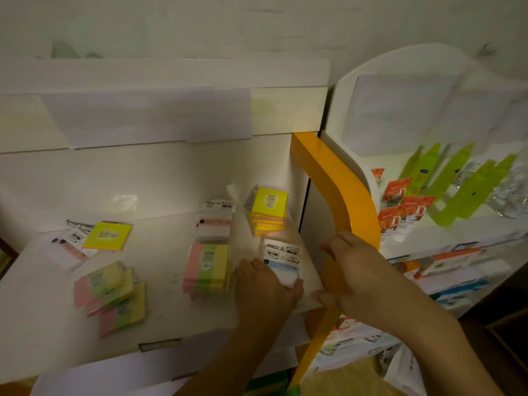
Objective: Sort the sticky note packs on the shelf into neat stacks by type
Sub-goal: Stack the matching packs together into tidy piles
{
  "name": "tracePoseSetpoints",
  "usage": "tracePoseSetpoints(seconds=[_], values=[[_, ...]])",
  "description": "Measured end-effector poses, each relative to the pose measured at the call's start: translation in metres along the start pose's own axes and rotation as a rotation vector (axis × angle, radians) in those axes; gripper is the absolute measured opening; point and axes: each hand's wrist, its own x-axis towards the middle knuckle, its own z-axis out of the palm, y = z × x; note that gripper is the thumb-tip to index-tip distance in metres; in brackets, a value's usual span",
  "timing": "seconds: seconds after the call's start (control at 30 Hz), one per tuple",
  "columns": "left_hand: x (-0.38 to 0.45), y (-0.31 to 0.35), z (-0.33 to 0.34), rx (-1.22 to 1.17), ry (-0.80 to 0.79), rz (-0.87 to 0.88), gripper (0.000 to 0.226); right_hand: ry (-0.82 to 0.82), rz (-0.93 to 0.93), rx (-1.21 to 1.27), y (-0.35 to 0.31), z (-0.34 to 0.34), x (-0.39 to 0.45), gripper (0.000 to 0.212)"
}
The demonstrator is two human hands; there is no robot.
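On the white shelf [160, 318] stand three neat stacks: yellow packs marked 2207 [268, 210], white packs with a pink band [214, 224], and pink-green-yellow striped packs marked 2209 [207, 267]. At the left lie loose striped packs [111, 292], one yellow pack [107, 235] and white-pink packs [68, 247]. My left hand [265, 287] grips the near edge of a white and blue pack [283, 258] at the shelf's right end. Just right of that pack, my right hand [354, 270] hovers in front of the orange divider with loosely bent fingers, holding nothing.
A curved orange divider [340, 190] bounds the shelf on the right. Beyond it another shelf holds orange flower-printed packets [403, 212] and green tags [457, 184]. A price label [160, 344] sits on the shelf's front edge. More goods fill the lower shelves.
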Motion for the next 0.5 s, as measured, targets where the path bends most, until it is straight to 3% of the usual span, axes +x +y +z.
tracePoseSetpoints(seconds=[0.2, 0.3, 0.4, 0.5], values=[[-0.002, 0.002, -0.006, 0.031, -0.022, 0.033, 0.096, 0.054, -0.030, 0.055, 0.008, 0.000, 0.000, 0.067], [-0.005, 0.002, -0.031, -0.072, -0.009, 0.152, 0.105, 0.159, -0.099, 0.122, 0.010, 0.000, 0.001, 0.058], [0.003, -0.011, -0.065, -0.237, -0.009, 0.348, 0.079, 0.293, -0.139, 0.237, 0.016, 0.000, 0.002, 0.056], [0.022, -0.042, -0.101, -0.230, -0.041, 0.523, 0.062, 0.362, -0.189, 0.305, 0.016, -0.001, 0.005, 0.057]])
